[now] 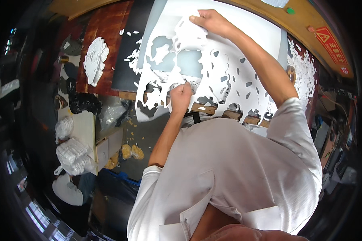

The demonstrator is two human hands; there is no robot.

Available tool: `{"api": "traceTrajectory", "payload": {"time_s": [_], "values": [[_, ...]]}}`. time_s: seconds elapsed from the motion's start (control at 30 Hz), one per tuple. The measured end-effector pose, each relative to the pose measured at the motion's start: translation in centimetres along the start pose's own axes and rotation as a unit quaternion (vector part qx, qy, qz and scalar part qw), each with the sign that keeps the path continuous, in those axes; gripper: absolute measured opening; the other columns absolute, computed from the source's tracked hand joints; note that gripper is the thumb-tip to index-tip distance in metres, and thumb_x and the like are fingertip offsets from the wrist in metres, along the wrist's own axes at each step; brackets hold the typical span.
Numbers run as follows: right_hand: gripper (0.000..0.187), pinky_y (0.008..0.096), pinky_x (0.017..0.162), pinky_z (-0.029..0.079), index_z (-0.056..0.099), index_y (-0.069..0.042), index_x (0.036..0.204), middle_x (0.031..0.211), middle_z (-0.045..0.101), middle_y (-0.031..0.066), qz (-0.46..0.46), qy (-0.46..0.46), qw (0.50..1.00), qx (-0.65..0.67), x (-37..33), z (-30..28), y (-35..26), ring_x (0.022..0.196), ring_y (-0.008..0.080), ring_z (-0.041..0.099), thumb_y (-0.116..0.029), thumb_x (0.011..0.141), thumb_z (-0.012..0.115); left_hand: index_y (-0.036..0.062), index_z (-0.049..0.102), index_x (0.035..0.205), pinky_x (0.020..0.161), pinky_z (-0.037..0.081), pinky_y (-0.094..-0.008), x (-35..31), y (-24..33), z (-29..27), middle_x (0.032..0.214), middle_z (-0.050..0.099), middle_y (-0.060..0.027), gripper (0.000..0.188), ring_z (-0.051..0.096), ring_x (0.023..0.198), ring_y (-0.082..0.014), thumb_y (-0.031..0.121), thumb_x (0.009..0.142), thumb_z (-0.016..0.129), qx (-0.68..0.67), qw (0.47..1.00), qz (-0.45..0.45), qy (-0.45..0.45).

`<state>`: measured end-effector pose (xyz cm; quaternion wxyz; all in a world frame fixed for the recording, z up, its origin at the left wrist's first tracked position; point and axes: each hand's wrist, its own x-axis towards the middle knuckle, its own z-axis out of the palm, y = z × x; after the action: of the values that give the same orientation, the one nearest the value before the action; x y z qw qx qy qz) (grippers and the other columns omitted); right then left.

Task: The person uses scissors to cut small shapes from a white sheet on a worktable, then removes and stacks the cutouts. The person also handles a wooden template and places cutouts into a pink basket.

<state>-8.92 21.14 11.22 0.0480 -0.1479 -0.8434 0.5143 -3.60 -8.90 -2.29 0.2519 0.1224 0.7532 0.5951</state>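
Right hand pinches far, left hand clenches near, on a holed white sheet

The right fingers are closed on the far part of the sheet, thumb against forefinger. The left fingers are folded into a fist among the nearer openings; whether they have caught a strand, I cannot tell. The sheet spreads across the tabletop, its near left corner hanging past the wooden edge. A grey-blue surface shows through its larger openings. Leftward, scraps dot a black board, and a heap of white pieces lies beyond it; more loose white bits lie to the right.

The step in hand looks like parting the web from its cut-outs. The next move seems to call for a steady hold and a gentle lift, since narrow strands could tear.
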Motion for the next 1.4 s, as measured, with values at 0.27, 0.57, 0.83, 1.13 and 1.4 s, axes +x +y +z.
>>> {"api": "traceTrajectory", "payload": {"time_s": [0.27, 0.57, 0.83, 1.13, 1.4], "values": [[0.037, 0.0364, 0.075, 0.061, 0.068, 0.004, 0.112, 0.108, 0.071, 0.0136, 0.161, 0.296, 0.932, 0.132, 2.5, -11.3, 6.7, 0.088, 0.0192, 0.071, -0.031, 0.102, 0.068, -0.0046, 0.051, 0.063, 0.050, 0.037, -0.0414, -0.7, -0.8, -0.3, 0.053, 0.042, -0.0161, 0.044, 0.040, 0.048, -0.0167, 0.020, 0.096, 0.064, 0.082, 0.991, 0.109, 0.001], [0.020, 0.0309, 0.055, 0.046, 0.068, -0.006, 0.080, 0.073, 0.063, 0.0019, 0.035, 0.423, 0.897, 0.124, 1.3, -18.8, 8.9, 0.063, 0.0134, 0.057, -0.016, 0.097, 0.068, -0.0040, 0.067, 0.068, 0.052, 0.040, -0.0340, 1.6, -0.8, -0.6, 0.054, 0.058, -0.0047, 0.042, 0.049, 0.054, -0.0088, 0.024, 0.099, 0.064, 0.026, 0.995, -0.043, -0.084], [0.014, 0.0286, 0.053, 0.045, 0.067, -0.007, 0.084, 0.072, 0.063, 0.0010, 0.060, 0.330, 0.929, 0.154, -0.2, -14.6, 6.6, 0.059, 0.0123, 0.056, -0.013, 0.096, 0.064, 0.0028, 0.073, 0.084, 0.064, 0.055, -0.0503, -1.6, 9.2, -3.8, 0.066, 0.068, -0.0164, 0.028, 0.066, 0.061, -0.0394, 0.027, 0.095, 0.067, 0.439, 0.873, 0.190, -0.095], [0.029, 0.0339, 0.087, 0.063, 0.067, -0.005, 0.116, 0.104, 0.071, 0.0043, 0.079, 0.166, 0.967, 0.176, -2.8, -11.5, 3.3, 0.092, 0.0135, 0.071, -0.033, 0.107, 0.062, -0.0027, 0.064, 0.115, 0.067, 0.056, -0.0398, 12.2, 12.6, 2.3, 0.091, 0.070, -0.0186, 0.046, 0.073, 0.085, -0.0329, 0.033, 0.091, 0.079, 0.374, 0.909, 0.162, -0.090], [0.034, 0.0355, 0.086, 0.063, 0.066, 0.001, 0.114, 0.101, 0.073, 0.0107, 0.151, 0.137, 0.894, 0.400, -5.7, -1.8, 5.5, 0.095, 0.0211, 0.073, -0.032, 0.106, 0.064, 0.0089, 0.067, 0.081, 0.057, 0.043, -0.0250, 13.7, 12.0, -0.5, 0.073, 0.065, 0.0017, 0.027, 0.057, 0.063, -0.0061, 0.029, 0.098, 0.074, -0.007, 0.994, -0.076, -0.080]]}}
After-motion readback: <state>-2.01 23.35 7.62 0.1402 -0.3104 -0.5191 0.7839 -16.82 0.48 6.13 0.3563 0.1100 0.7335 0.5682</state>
